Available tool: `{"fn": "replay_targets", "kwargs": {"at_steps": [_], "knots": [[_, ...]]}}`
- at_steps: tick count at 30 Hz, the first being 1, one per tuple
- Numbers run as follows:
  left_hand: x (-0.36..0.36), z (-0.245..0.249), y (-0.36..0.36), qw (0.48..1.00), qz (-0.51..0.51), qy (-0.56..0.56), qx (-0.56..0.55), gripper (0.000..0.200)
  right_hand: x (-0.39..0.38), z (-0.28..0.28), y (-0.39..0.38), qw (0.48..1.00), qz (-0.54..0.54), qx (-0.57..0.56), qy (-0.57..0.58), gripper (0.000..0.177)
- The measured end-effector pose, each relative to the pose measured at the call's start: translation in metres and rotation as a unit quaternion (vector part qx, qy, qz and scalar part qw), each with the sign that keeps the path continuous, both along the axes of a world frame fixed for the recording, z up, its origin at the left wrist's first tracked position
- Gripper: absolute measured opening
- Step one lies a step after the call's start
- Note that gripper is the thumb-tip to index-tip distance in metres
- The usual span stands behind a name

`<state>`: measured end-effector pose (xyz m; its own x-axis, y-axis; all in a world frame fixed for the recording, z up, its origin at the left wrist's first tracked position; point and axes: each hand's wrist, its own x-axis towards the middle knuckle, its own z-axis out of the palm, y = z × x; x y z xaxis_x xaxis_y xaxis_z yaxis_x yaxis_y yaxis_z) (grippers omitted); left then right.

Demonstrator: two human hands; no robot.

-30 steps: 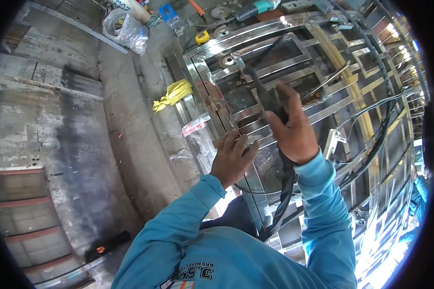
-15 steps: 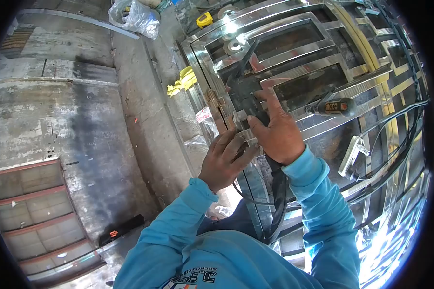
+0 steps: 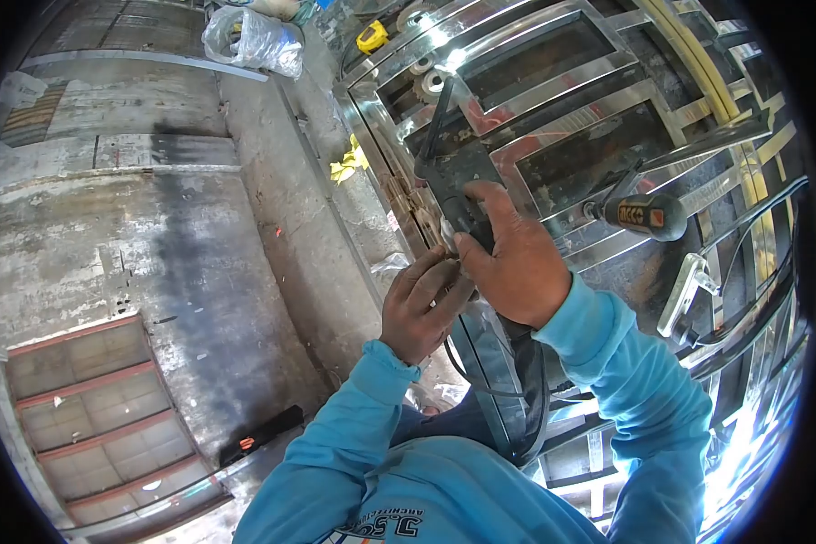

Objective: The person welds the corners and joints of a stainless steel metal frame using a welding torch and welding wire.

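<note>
My right hand [image 3: 517, 258] is closed around a black welding torch [image 3: 459, 214], its thumb and index finger along the body. A long thin black cap [image 3: 438, 127] sticks up from its head, and a pale nozzle [image 3: 446, 232] points toward the left hand. My left hand [image 3: 423, 304] has its fingers bent and bunched at the metal edge just below the nozzle; anything between the fingertips is hidden. Under both hands lies a shiny metal frame [image 3: 480, 349] of rectangular tubes. A black hose [image 3: 529, 372] runs down from beneath the right wrist.
A black power tool [image 3: 646, 216] lies on the frame to the right, near a white bar-shaped item [image 3: 683, 295] and dark cables [image 3: 743, 328]. A yellow tape measure [image 3: 372, 37], yellow cloth [image 3: 348, 160] and clear plastic bag [image 3: 254, 43] are farther off. Concrete floor [image 3: 272, 181] lies left.
The view has shifted slightly, moving the surroundings. The right hand's index finger is more curled around the torch, and the left fingertips remain close to the nozzle.
</note>
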<state>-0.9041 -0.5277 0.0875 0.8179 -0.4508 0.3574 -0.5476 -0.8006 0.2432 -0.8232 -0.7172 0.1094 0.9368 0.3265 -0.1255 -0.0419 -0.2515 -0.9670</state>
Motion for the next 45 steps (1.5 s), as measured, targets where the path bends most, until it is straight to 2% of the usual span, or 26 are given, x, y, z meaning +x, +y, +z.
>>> {"fn": "replay_targets", "kwargs": {"at_steps": [11, 25, 28, 45], "knots": [[0.000, -0.007, 0.002, 0.999, -0.020, -0.028, -0.002, 0.041, 0.002, -0.004, 0.003, 0.999, 0.028, -0.001, -0.024, 0.051], [-0.003, -0.017, 0.006, 0.997, -0.025, -0.074, -0.003, 0.037, 0.009, 0.005, 0.002, 0.998, 0.048, 0.002, 0.048, 0.051], [0.000, -0.012, 0.003, 0.998, -0.028, -0.048, -0.014, 0.035, 0.009, 0.006, 0.002, 0.997, 0.047, 0.007, 0.061, 0.051], [0.002, -0.009, 0.000, 0.998, -0.018, -0.058, -0.016, 0.037, 0.010, 0.006, 0.003, 0.997, 0.043, 0.009, 0.070, 0.050]]}}
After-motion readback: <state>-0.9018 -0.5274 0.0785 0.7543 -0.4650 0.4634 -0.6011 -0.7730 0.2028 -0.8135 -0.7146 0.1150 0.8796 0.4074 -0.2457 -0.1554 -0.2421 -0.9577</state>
